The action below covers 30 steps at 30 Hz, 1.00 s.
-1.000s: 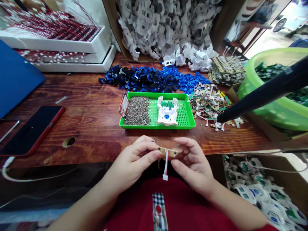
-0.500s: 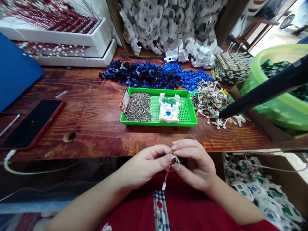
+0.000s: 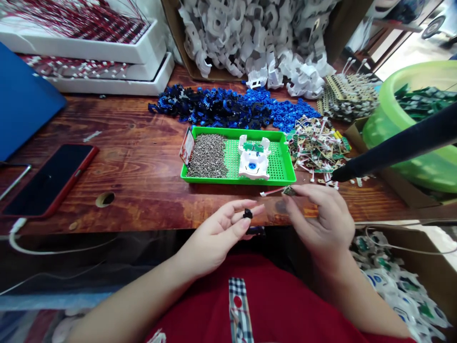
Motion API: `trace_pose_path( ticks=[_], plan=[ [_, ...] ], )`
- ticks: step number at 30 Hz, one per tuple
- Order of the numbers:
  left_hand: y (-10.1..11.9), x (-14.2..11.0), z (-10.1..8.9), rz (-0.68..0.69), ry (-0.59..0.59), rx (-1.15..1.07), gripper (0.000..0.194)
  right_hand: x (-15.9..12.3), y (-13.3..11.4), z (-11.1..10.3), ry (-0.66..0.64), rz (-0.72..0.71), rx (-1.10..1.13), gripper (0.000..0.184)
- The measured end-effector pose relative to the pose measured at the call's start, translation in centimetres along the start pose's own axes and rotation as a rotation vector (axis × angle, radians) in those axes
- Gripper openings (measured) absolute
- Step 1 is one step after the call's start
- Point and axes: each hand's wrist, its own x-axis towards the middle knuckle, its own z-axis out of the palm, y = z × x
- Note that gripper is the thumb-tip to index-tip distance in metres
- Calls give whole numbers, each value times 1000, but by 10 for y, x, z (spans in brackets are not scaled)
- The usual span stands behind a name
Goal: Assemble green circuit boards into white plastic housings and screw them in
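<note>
My left hand (image 3: 223,233) pinches a small black plastic piece (image 3: 247,214) between thumb and fingers, just in front of the table edge. To its right, my right hand (image 3: 321,219) grips a small circuit board (image 3: 289,191) by the fingertips, with a wire and white connector trailing left. The two hands are apart. Beyond them lies a green tray (image 3: 237,181) with many small metal screws (image 3: 207,155) in its left part. A white plastic housing (image 3: 253,164), fitted with a green board and a blue round piece, rests in the tray's right part.
Behind the tray lie piles of black and blue plastic parts (image 3: 221,107). Wired boards (image 3: 317,143) are heaped at its right, near a black pole (image 3: 392,143) and a green tub (image 3: 389,114). A phone (image 3: 50,178) lies left; a box of housings (image 3: 403,286) stands lower right.
My hands have separated. The right has moved right and forward with the wired board, while the black piece now shows in my left fingers. The view has shifted slightly.
</note>
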Motion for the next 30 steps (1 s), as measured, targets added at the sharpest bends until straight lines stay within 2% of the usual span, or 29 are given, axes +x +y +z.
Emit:
trace_pose_path(
  ticks=[4, 7, 12, 17, 22, 30],
  plan=[
    [-2, 0, 6, 0, 104, -43, 20, 0, -6, 4, -113, -66, 45, 38],
    [-4, 2, 8, 3, 103, -75, 25, -1, -12, 2, -207, -59, 145, 37],
    [-5, 2, 5, -16, 133, -43, 16, -2, -16, -2, -293, -100, 214, 38],
    [-7, -1, 5, 102, 146, 60, 13, -3, -19, -2, -381, -60, 268, 36],
    [-8, -5, 7, 160, 173, 171, 12, -5, -21, 1, -403, -46, 266, 35],
    [-13, -9, 2, 286, 201, 365, 13, -3, -24, 1, -366, -19, 275, 33]
  ],
)
